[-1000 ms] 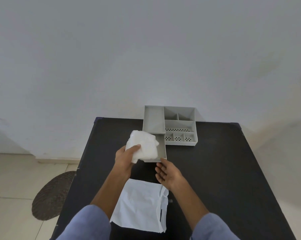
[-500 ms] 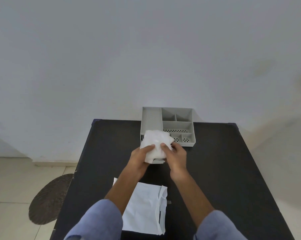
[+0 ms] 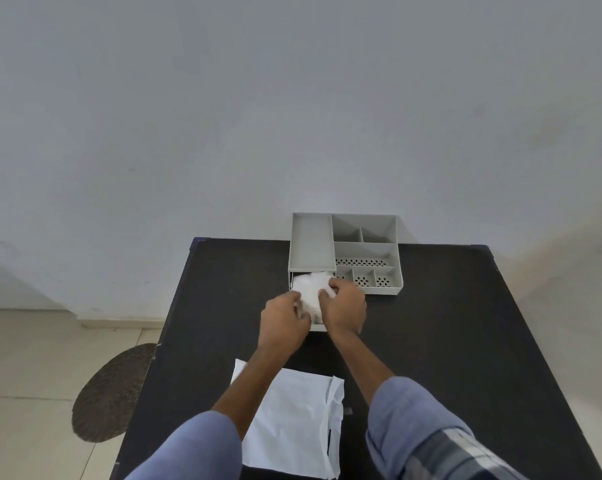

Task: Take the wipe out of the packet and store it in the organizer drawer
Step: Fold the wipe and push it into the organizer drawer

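Pressing the wipe (image 3: 310, 289) into the drawer (image 3: 318, 326)

I'm gripping it with both hands (image 3: 283, 322) (image 3: 344, 306); bunched, no clear axis; packet (image 3: 292, 420) at 6 o'clock.

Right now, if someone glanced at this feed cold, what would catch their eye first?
Both hands, left hand and right hand, meet at the middle of the black table, pressing a crumpled white wipe into the pulled-out drawer of the grey organizer at the far edge. Nearer the person, the emptied white packet lies flat on the table between the blue sleeves.
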